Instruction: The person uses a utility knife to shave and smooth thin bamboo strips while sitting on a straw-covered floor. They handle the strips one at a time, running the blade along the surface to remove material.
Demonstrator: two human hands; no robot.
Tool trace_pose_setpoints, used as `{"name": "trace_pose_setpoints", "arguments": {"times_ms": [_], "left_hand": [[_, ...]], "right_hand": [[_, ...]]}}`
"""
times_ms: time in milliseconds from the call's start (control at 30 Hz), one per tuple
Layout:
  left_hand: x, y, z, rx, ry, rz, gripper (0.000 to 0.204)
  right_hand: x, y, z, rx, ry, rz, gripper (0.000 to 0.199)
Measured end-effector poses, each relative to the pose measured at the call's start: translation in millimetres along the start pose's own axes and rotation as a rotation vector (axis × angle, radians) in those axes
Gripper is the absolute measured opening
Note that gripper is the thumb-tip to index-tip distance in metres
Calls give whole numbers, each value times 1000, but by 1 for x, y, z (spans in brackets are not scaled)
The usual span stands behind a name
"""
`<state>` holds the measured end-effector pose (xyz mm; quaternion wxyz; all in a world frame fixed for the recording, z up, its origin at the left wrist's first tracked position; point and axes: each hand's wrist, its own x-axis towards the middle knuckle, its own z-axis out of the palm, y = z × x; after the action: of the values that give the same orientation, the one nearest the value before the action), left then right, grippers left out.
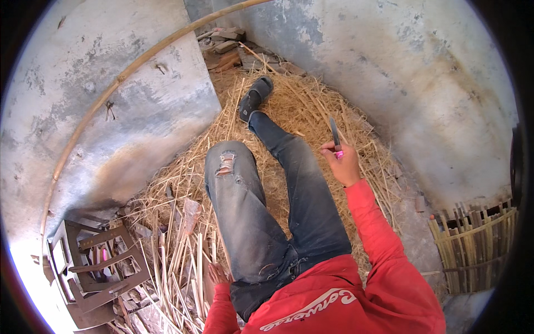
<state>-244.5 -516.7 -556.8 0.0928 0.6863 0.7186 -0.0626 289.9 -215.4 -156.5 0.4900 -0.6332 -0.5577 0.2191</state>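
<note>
My right hand is raised to the right of my thigh, its fingers closed round a knife. The narrow dark blade of the knife points up and away from me, and a bit of pink shows at its handle. Low beside my left thigh, my left hand has its fingers spread, with no object visible in it. Pale split bamboo strips lie in a loose heap just left of that hand; whether the fingertips touch one I cannot tell.
Straw-like shavings cover the floor around my legs. A long curved bamboo pole arcs across the upper left. A brown frame-like stand is at the lower left, a bamboo slat basket at the right. Bricks lie between stained walls.
</note>
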Motion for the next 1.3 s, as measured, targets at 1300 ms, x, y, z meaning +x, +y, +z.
{"name": "trace_pose_setpoints", "arguments": {"times_ms": [1300], "left_hand": [[98, 86, -155, -898, 298, -196, 30]], "right_hand": [[-17, 65, -4, 155, 22, 122, 10]]}}
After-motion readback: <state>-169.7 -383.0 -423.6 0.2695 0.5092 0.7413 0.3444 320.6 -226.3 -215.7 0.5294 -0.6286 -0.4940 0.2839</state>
